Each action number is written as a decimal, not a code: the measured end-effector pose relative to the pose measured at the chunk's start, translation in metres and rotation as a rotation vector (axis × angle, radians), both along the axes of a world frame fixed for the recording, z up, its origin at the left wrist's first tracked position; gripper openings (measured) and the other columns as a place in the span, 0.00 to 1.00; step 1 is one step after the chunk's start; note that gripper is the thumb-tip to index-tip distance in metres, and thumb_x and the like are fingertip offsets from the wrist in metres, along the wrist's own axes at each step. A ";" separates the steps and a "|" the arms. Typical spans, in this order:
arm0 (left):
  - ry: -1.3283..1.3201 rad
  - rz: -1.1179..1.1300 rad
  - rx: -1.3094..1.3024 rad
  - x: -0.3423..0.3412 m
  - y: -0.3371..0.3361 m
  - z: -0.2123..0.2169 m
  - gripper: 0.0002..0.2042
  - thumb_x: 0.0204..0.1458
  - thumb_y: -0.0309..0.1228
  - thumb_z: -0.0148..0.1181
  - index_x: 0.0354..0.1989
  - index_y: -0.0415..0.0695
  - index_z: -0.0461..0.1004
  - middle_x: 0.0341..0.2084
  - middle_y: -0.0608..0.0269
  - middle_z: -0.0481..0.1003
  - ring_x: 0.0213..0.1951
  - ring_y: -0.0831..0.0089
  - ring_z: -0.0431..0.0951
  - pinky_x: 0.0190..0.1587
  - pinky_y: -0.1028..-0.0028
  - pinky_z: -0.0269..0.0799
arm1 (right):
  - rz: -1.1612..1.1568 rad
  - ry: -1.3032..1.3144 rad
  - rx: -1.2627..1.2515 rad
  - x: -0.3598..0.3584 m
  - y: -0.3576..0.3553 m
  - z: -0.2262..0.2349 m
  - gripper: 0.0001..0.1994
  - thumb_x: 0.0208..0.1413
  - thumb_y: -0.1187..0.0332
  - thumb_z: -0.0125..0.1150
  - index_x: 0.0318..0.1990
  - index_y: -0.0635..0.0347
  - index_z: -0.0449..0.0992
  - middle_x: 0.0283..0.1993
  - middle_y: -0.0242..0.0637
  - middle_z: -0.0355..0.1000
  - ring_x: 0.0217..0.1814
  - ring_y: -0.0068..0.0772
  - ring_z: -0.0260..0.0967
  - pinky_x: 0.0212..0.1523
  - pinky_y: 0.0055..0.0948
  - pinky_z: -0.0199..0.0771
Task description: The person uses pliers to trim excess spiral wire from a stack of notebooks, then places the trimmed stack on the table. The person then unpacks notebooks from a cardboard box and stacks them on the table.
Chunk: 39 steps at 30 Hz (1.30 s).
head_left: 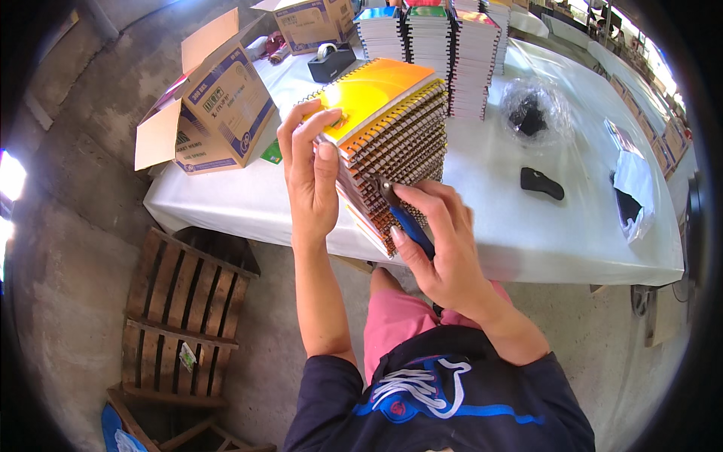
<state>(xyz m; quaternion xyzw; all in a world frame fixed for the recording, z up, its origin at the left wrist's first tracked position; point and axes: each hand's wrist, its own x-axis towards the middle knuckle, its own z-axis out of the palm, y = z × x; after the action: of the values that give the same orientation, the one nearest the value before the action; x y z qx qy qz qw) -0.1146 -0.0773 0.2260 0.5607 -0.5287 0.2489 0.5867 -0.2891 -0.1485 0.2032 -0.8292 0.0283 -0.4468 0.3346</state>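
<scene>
- Your left hand (310, 177) is raised over the table edge, fingers pressed on the near end of the stack of spiral notebooks (392, 132): thumb and fingertips clamp the top few covers, lifting one corner of the orange-yellow top cover.
- Your right hand (440, 241) is closed around blue-handled pliers (403, 215); the tool's dark tip sits against the wire coils on the side of the stack, low down near the front corner. Your two hands are close, with the stack's corner between them, not touching each other.
- Table (527, 218): covered in a white sheet, it runs from the centre to the right of the view. The notebook stack stands at its near edge, leaning slightly toward you.
- Open cardboard box (218, 105): on the table's left end, flaps up, well apart from your hands.
- Taller piles of notebooks (452, 45): behind the stack in hand, just beside it at the far side.
- Wooden pallet (184, 316): on the concrete floor, lower left, below the table.
- Second cardboard box (312, 22): at the far edge, behind the tape dispenser.
- Crumpled clear plastic bag (538, 113): right of the piles, with something dark inside; contents not legible.
- Black tape dispenser (331, 62): between the two boxes.
- Small black object (542, 183): lies alone on the sheet, right of your hands; kind not discernible.
</scene>
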 end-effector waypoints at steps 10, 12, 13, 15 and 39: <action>-0.006 -0.006 -0.003 0.002 -0.001 0.000 0.17 0.62 0.41 0.39 0.48 0.45 0.71 0.53 0.53 0.62 0.55 0.61 0.61 0.56 0.64 0.57 | -0.278 -0.010 -0.315 0.001 0.000 -0.002 0.23 0.45 0.66 0.61 0.53 0.47 0.69 0.49 0.37 0.61 0.51 0.39 0.60 0.52 0.43 0.50; -0.017 0.007 0.004 0.001 0.000 0.002 0.17 0.62 0.41 0.38 0.47 0.44 0.71 0.53 0.53 0.62 0.55 0.61 0.61 0.56 0.64 0.56 | -0.278 -0.014 -0.327 0.002 0.001 0.000 0.24 0.45 0.65 0.60 0.53 0.47 0.69 0.49 0.37 0.61 0.51 0.39 0.60 0.52 0.44 0.50; -0.013 0.002 0.001 0.001 -0.001 0.001 0.17 0.62 0.41 0.39 0.47 0.44 0.71 0.53 0.53 0.62 0.55 0.61 0.61 0.56 0.64 0.56 | -0.278 -0.007 -0.334 0.001 0.001 -0.001 0.24 0.45 0.65 0.60 0.54 0.47 0.69 0.49 0.37 0.61 0.51 0.39 0.59 0.52 0.44 0.50; -0.005 -0.006 -0.005 0.001 -0.003 -0.001 0.18 0.62 0.41 0.39 0.47 0.44 0.71 0.52 0.53 0.62 0.55 0.61 0.61 0.56 0.64 0.56 | -0.277 0.019 -0.337 0.000 0.001 -0.002 0.24 0.45 0.65 0.60 0.54 0.47 0.69 0.49 0.37 0.61 0.51 0.39 0.60 0.51 0.43 0.52; -0.021 0.037 0.049 0.000 0.002 0.001 0.20 0.62 0.45 0.35 0.51 0.45 0.67 0.54 0.53 0.61 0.59 0.64 0.59 0.61 0.65 0.51 | -0.250 0.035 -0.311 -0.001 0.004 -0.010 0.26 0.44 0.66 0.61 0.55 0.47 0.68 0.51 0.37 0.60 0.52 0.39 0.59 0.51 0.46 0.51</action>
<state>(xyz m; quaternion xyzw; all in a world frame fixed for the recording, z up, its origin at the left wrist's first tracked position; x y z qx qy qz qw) -0.1142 -0.0756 0.2268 0.5821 -0.5303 0.2526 0.5623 -0.2905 -0.1450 0.1936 -0.8685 0.0676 -0.4695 0.1439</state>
